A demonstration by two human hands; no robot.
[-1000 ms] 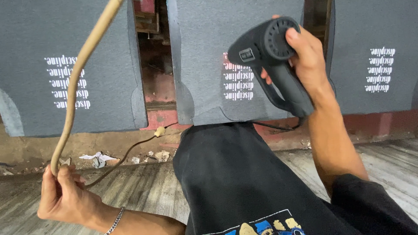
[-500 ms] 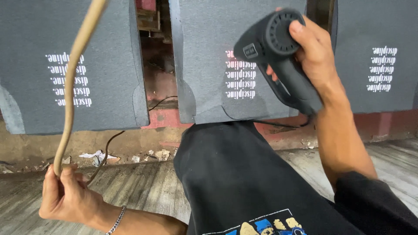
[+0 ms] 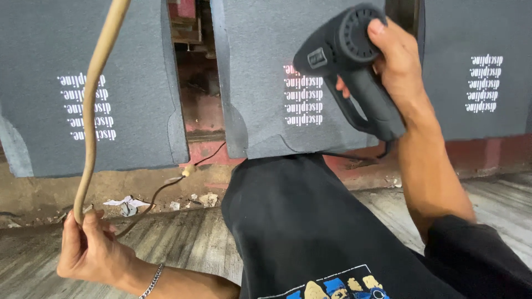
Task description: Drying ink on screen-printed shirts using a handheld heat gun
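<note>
My right hand (image 3: 400, 65) grips a black heat gun (image 3: 343, 61) by its handle, raised in front of the middle grey fabric panel (image 3: 260, 66), its nozzle pointing at the white print there. My left hand (image 3: 91, 249), low at the left with a chain bracelet on the wrist, is closed around a thick tan cord (image 3: 94, 94) that rises up out of the top of the view. A black garment (image 3: 299, 232) with a coloured print at its lower edge hangs in front of me between my arms.
A left grey panel (image 3: 83, 83) and a right grey panel (image 3: 476, 61), each with white print, hang on the wall. A thin dark cable (image 3: 160, 194) lies on the worn wooden floor (image 3: 183, 243). Scraps of paper (image 3: 127, 205) lie by the reddish wall base.
My right hand has lifted the heat gun slightly up and right, closer to the middle panel. My left hand keeps its hold on the tan cord in about the same place.
</note>
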